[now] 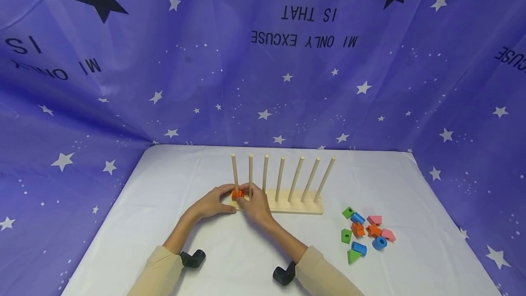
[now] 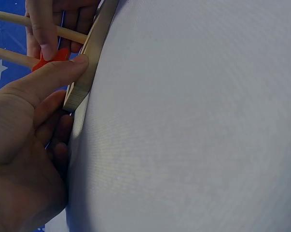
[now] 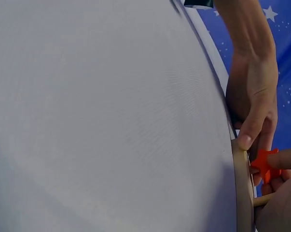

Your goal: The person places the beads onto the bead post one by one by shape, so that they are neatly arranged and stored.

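A light wooden pegboard [image 1: 293,208] with a row of several upright pegs lies on the table. An orange star-shaped block [image 1: 237,194] sits low on the leftmost peg [image 1: 234,170], close over the board. My right hand [image 1: 257,205] pinches this star block, the thumb on its near side. With my left hand [image 1: 207,203] I grip the board's left end; the thumb [image 2: 70,70] presses the front edge and the other fingers reach behind. In the right wrist view the orange star block [image 3: 264,165] shows between both hands.
To the right of the board lies a loose group of blocks: green blocks [image 1: 346,235], blue cylinders [image 1: 359,248], orange stars [image 1: 374,230] and pink blocks [image 1: 388,235]. A purple star-printed cloth [image 1: 263,81] hangs behind the white tabletop [image 1: 238,250].
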Motion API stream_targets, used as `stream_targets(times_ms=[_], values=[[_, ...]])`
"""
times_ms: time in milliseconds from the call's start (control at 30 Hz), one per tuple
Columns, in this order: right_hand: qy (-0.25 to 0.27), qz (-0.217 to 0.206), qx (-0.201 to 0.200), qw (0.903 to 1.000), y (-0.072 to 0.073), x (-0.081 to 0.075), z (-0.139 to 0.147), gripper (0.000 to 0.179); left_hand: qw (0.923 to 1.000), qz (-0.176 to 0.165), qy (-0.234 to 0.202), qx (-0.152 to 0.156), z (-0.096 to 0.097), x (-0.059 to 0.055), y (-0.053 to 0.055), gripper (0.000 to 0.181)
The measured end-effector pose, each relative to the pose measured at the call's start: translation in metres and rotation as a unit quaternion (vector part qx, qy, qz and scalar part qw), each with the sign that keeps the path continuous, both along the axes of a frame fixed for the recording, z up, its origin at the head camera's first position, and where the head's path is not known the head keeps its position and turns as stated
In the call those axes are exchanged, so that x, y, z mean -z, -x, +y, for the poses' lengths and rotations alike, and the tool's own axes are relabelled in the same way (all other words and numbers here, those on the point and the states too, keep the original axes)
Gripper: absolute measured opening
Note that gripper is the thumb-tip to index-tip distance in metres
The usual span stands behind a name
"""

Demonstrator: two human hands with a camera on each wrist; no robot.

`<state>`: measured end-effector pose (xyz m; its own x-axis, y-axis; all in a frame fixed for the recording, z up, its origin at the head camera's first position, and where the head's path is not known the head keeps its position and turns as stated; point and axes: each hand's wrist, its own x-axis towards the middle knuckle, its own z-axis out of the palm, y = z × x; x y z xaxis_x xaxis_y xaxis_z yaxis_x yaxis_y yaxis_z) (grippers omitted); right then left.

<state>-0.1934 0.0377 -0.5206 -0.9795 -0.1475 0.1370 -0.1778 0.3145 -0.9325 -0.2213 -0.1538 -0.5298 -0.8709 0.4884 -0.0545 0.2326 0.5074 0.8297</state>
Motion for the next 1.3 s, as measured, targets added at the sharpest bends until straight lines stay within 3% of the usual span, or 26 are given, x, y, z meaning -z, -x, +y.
stream_targets(times_ms=[233,433,533,667,767,933,1067,1300], values=[[-0.02,-0.021,-0.003,0.9996,-0.002,0.001,0.006,0.029,0.9998,0.012,0.001,0.013,-0.001,0.0,0.0,0.073],[-0.051,-0.061,-0.073,0.9941,-0.017,-0.017,0.036,0.053,1.0,-0.003,0.005,-0.005,0.001,-0.001,0.0,0.075],[-0.046,-0.059,-0.106,0.9916,-0.025,-0.025,0.058,0.046,0.9997,-0.013,0.011,-0.015,0.002,-0.002,0.0,0.076],[-0.06,-0.021,-0.105,0.9925,-0.036,-0.033,0.092,0.026,0.9996,-0.018,0.016,-0.016,0.002,-0.003,-0.001,0.076],[-0.076,0.008,-0.074,0.9944,-0.047,-0.038,0.123,0.021,0.9996,-0.018,0.014,-0.014,0.002,-0.002,-0.001,0.075],[-0.129,0.057,0.025,0.9897,-0.068,-0.045,0.179,0.019,0.9997,-0.014,0.014,-0.012,0.002,-0.001,-0.001,0.076],[-0.192,0.093,0.112,0.9705,-0.086,-0.046,0.223,0.019,0.9998,-0.008,0.013,-0.015,0.001,-0.003,-0.001,0.077],[-0.261,0.064,0.212,0.9395,-0.113,-0.037,0.269,0.02,0.9997,-0.014,0.014,-0.011,0.001,-0.003,-0.001,0.077]])
